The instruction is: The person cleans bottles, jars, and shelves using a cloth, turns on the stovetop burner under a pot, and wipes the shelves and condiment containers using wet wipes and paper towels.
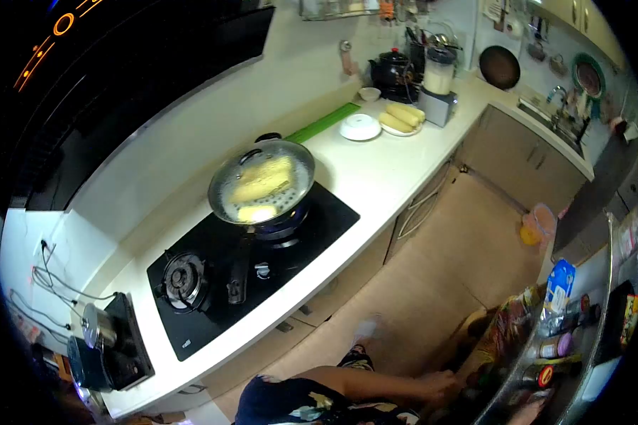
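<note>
My left arm comes out of a dark flowered sleeve (290, 400) and reaches right across the bottom of the view. At its end my left hand (439, 388) looks closed, its fingers curled in shadow. What they hold, if anything, is hidden. Close to it lies a shiny patterned plastic bag (503, 333), beside a door rack (581, 375) with jars and packets. What may be part of my right hand (528, 411) shows behind the rack at the bottom edge; its fingers cannot be made out.
A lidded wok (306, 159) holding yellow corn (266, 180) stands on the black gas hob (333, 212). Along the counter are a white bowl (360, 127), a plate of corn cobs (400, 119) and a blender (439, 78). A foot (366, 327) shows on the floor. A blue packet (560, 283) tops the rack.
</note>
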{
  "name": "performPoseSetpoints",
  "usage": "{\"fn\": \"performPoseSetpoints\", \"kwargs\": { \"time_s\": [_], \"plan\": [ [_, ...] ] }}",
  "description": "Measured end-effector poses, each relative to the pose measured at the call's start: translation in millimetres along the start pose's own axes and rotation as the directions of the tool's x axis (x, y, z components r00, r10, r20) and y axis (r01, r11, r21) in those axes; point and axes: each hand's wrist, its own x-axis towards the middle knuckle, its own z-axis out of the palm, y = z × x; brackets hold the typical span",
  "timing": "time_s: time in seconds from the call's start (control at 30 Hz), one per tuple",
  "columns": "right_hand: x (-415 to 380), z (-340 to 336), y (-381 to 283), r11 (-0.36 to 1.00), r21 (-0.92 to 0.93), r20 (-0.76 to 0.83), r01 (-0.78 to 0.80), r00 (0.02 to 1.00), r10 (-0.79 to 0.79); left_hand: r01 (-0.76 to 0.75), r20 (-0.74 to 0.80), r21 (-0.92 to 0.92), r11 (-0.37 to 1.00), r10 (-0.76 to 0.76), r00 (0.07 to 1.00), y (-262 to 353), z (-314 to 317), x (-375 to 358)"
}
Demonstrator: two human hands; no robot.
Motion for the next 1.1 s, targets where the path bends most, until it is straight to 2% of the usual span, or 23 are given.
{"fn": "performPoseSetpoints", "kwargs": {
  "time_s": [0.03, 0.1, 0.13, 0.2, 0.23, 0.3, 0.37, 0.43, 0.47, 0.53, 0.57, 0.63, 0.67, 0.73, 0.77, 0.83, 0.87, 0.9, 0.97, 1.03, 1.1],
  "plan": [
    [1, -2, -1, 1.000, -0.010, -0.003, -0.001, 1.000, 0.001, 0.044, -0.015, 0.015, 0.999, -0.044, 0.999, -8, -13, -16],
    [0, -4, -2, 1.000, -0.027, 0.000, -0.006, 1.000, 0.006, 0.126, 0.051, 0.138, 0.982, -0.134, 0.990, -58, -11, -31],
    [-1, -6, -3, 0.999, -0.034, 0.001, -0.002, 1.000, 0.002, 0.130, 0.041, 0.142, 0.981, -0.137, 0.990, -89, -5, -42],
    [-1, -8, -5, 0.999, -0.043, -0.001, 0.000, 1.000, 0.000, -0.014, -0.145, 0.073, 0.997, 0.025, 0.989, -131, 1, -64],
    [-2, -9, -6, 0.999, -0.044, -0.009, 0.004, 1.000, -0.004, -0.016, -0.149, 0.077, 0.997, 0.027, 0.988, -126, -12, -74],
    [-1, -13, -10, 0.999, -0.048, -0.025, 0.013, 1.000, -0.015, 0.242, -0.077, 0.101, 0.965, -0.235, 0.969, -117, -43, -98],
    [-2, -17, -16, 0.999, -0.023, -0.065, 0.031, 0.997, -0.033, 0.296, -0.189, 0.143, 0.944, -0.267, 0.945, -108, -65, -124],
    [-6, -25, -20, 0.999, 0.017, -0.134, 0.047, 0.990, -0.044, 0.484, -0.252, 0.180, 0.856, -0.436, 0.864, -116, -73, -140],
    [-8, -29, -21, 0.997, 0.041, -0.177, 0.063, 0.983, -0.054, 0.483, -0.253, 0.180, 0.857, -0.434, 0.865, -121, -78, -149],
    [-8, -35, -23, 0.991, 0.083, -0.257, 0.107, 0.963, -0.082, 0.581, -0.276, 0.230, 0.780, -0.521, 0.808, -125, -90, -171],
    [-6, -39, -23, 0.990, 0.082, -0.255, 0.114, 0.963, -0.090, 0.586, -0.278, 0.224, 0.779, -0.526, 0.804, -125, -90, -183],
    [2, -51, -28, 1.000, 0.011, 0.097, -0.013, 0.995, 0.012, 0.568, -0.419, 0.034, 0.822, -0.505, 0.755, -111, -99, -201],
    [3, -50, -29, 0.999, 0.019, 0.127, -0.031, 0.991, 0.028, 0.572, -0.425, 0.033, 0.820, -0.506, 0.751, -102, -105, -208],
    [3, -47, -32, 0.997, 0.068, 0.101, -0.036, 0.994, 0.029, 0.588, -0.536, 0.071, 0.806, -0.466, 0.704, -69, -124, -219],
    [4, -47, -32, 0.995, 0.090, 0.086, -0.039, 0.996, 0.031, 0.589, -0.541, 0.068, 0.805, -0.467, 0.700, -51, -132, -226],
    [4, -46, -32, 0.992, 0.123, 0.077, -0.037, 0.997, 0.028, 0.439, -0.814, -0.001, 0.898, -0.256, 0.522, -18, -150, -245],
    [5, -46, -32, 0.989, 0.143, 0.077, -0.036, 0.997, 0.025, 0.463, -0.904, 0.098, 0.881, -0.115, 0.411, -8, -160, -254],
    [5, -46, -32, 0.986, 0.161, 0.078, -0.037, 0.997, 0.025, 0.498, -0.954, 0.189, 0.846, 0.039, 0.296, 3, -171, -263],
    [6, -46, -34, 0.980, 0.197, 0.076, -0.039, 0.997, 0.024, 0.541, -0.972, 0.211, 0.814, 0.233, 0.029, 33, -201, -283],
    [7, -45, -33, 0.971, 0.237, 0.076, -0.041, 0.997, 0.023, 0.591, -0.919, 0.116, 0.798, 0.313, -0.241, 26, -226, -309],
    [8, -45, -35, 0.960, 0.278, 0.074, -0.044, 0.997, 0.024, 0.553, -0.854, -0.236, 0.799, 0.101, -0.510, 24, -244, -330]
  ]
}}
